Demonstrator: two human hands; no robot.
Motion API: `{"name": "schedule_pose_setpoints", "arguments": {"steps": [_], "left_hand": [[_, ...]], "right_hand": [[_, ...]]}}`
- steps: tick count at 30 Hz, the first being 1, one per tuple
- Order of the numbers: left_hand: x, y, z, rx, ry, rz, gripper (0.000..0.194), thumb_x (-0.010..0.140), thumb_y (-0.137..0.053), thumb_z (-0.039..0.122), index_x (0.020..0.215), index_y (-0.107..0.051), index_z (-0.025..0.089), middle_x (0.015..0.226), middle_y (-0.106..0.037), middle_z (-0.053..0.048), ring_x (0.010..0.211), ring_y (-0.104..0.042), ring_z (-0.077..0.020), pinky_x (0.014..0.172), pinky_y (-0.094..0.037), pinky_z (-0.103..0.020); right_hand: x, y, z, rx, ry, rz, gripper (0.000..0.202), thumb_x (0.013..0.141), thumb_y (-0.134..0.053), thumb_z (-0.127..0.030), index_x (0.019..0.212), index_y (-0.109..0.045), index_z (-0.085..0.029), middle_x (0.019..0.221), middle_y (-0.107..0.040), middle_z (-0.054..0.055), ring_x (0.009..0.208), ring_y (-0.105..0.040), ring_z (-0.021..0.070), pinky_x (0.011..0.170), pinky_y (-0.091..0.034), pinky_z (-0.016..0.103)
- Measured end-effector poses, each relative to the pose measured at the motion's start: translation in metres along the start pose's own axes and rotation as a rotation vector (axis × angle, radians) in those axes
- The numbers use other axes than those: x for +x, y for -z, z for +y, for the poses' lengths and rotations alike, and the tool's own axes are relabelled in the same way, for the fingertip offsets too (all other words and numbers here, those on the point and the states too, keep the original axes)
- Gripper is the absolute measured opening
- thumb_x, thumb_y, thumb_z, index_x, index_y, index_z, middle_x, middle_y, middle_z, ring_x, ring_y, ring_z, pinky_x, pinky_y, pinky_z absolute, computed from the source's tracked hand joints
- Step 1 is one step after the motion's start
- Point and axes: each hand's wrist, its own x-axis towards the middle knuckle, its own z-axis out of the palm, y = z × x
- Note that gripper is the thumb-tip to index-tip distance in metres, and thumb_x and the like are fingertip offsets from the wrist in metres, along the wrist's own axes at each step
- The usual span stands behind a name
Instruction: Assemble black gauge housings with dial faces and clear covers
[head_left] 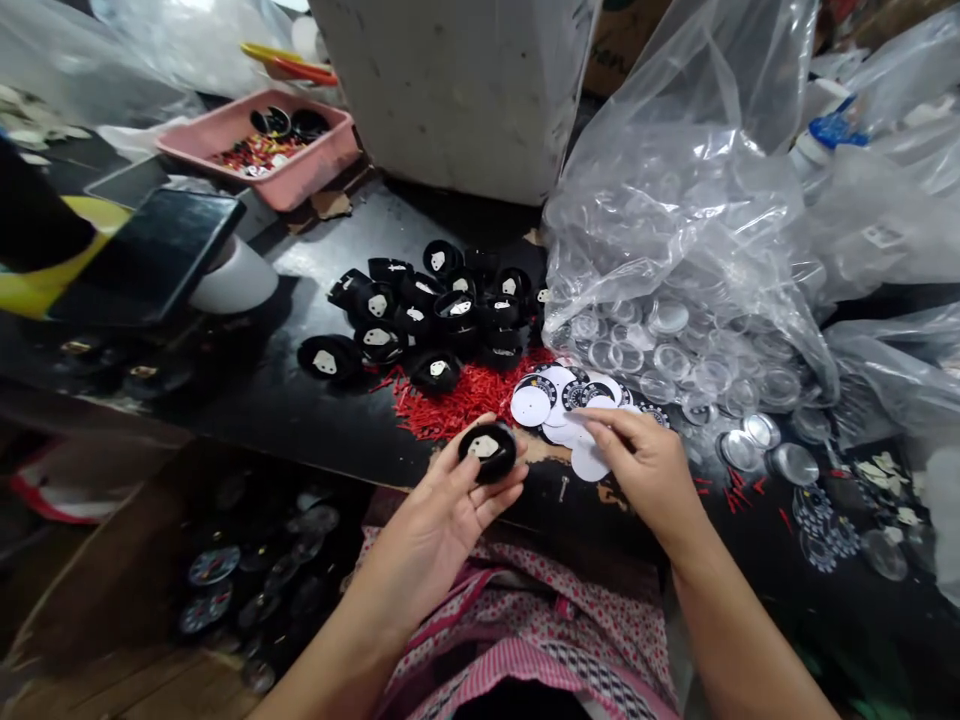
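A round black housing with a white piece inside (487, 450) rests in my left hand (457, 500), thumb on its rim and fingers curled beneath. My right hand (637, 455) has thumb and index finger pinched at a pile of round printed discs (532, 405), some showing white backs, some dark faces. Its fingertips are at a white disc; its other fingers are folded. Between the hands and the other black housings (379, 340) lies a heap of small red pieces (469, 395).
A plastic bag of clear round covers (675, 290) stands at right. Loose covers (742, 450) and black printed discs (825, 530) lie nearer. A pink tray (300, 180), a tablet-like device (150, 255) and a large grey box (457, 90) sit farther back.
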Motion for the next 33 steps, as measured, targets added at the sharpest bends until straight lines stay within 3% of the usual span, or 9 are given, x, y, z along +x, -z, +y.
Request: {"name": "schedule_pose_setpoints", "arguments": {"steps": [4, 7, 12, 16, 20, 26, 29, 33], "left_hand": [[0.006, -0.006, 0.000, -0.067, 0.004, 0.010, 0.034, 0.095, -0.054, 0.043, 0.112, -0.068, 0.017, 0.115, -0.072, -0.012, 0.098, -0.071, -0.0211, 0.086, -0.059, -0.033], [0.006, -0.007, -0.003, -0.032, 0.011, -0.005, 0.032, 0.094, -0.056, 0.041, 0.107, -0.070, 0.015, 0.113, -0.073, -0.012, 0.096, -0.071, -0.0199, 0.086, -0.058, -0.032], [0.002, -0.007, -0.010, 0.065, -0.056, -0.004, 0.033, 0.093, -0.058, 0.039, 0.121, -0.067, 0.023, 0.123, -0.070, -0.007, 0.106, -0.067, -0.0190, 0.086, -0.057, -0.028], [0.001, -0.012, -0.017, 0.100, -0.039, -0.044, 0.031, 0.091, -0.063, 0.036, 0.119, -0.069, 0.026, 0.129, -0.067, -0.004, 0.117, -0.062, -0.0220, 0.091, -0.055, -0.029], [-0.001, -0.013, -0.028, 0.124, -0.087, -0.069, 0.029, 0.090, -0.064, 0.036, 0.118, -0.071, 0.032, 0.135, -0.064, -0.002, 0.130, -0.054, -0.0260, 0.100, -0.053, -0.034], [0.002, -0.004, -0.033, 0.307, -0.116, -0.108, 0.035, 0.089, -0.066, 0.037, 0.124, -0.066, 0.039, 0.142, -0.058, 0.004, 0.136, -0.048, -0.0244, 0.108, -0.046, -0.034], [0.004, -0.002, -0.034, 0.306, -0.123, -0.126, 0.034, 0.090, -0.065, 0.037, 0.124, -0.066, 0.039, 0.142, -0.058, 0.003, 0.136, -0.048, -0.0251, 0.107, -0.047, -0.035], [0.004, -0.002, -0.035, 0.297, -0.118, -0.117, 0.036, 0.089, -0.065, 0.037, 0.125, -0.066, 0.035, 0.138, -0.061, 0.000, 0.132, -0.052, -0.0255, 0.105, -0.048, -0.036]], "right_hand": [[-0.007, 0.001, -0.019, 0.223, 0.010, -0.199, 0.024, 0.090, -0.061, -0.030, 0.110, -0.073, -0.024, 0.101, -0.075, 0.004, 0.090, -0.067, 0.0200, 0.084, -0.050, 0.036], [-0.007, -0.002, -0.024, 0.354, -0.091, -0.184, 0.021, 0.089, -0.062, -0.031, 0.105, -0.073, -0.023, 0.099, -0.074, 0.004, 0.087, -0.066, 0.0187, 0.079, -0.050, 0.033], [-0.007, -0.002, -0.024, 0.405, -0.204, -0.103, 0.028, 0.088, -0.062, -0.029, 0.116, -0.066, -0.025, 0.083, -0.066, 0.000, 0.075, -0.060, 0.0161, 0.072, -0.047, 0.032], [-0.009, -0.004, -0.038, 0.388, -0.131, -0.077, 0.012, 0.090, -0.060, -0.026, 0.097, -0.070, -0.025, 0.088, -0.069, 0.001, 0.084, -0.063, 0.0168, 0.078, -0.048, 0.032], [-0.007, -0.011, -0.047, 0.305, -0.084, -0.014, 0.006, 0.089, -0.060, -0.023, 0.091, -0.066, -0.022, 0.087, -0.066, 0.001, 0.080, -0.062, 0.0159, 0.072, -0.048, 0.030], [-0.007, -0.012, -0.045, 0.496, -0.287, -0.161, 0.011, 0.087, -0.062, -0.030, 0.084, -0.055, -0.022, 0.077, -0.060, -0.002, 0.057, -0.058, 0.0111, 0.053, -0.046, 0.026], [-0.008, -0.011, -0.045, 0.467, -0.297, -0.134, 0.014, 0.086, -0.064, -0.030, 0.082, -0.053, -0.022, 0.074, -0.060, -0.003, 0.060, -0.060, 0.0113, 0.055, -0.048, 0.026], [-0.007, -0.011, -0.041, 0.525, -0.344, -0.193, 0.018, 0.086, -0.064, -0.032, 0.080, -0.050, -0.022, 0.070, -0.060, -0.004, 0.056, -0.061, 0.0118, 0.056, -0.049, 0.027]]}}
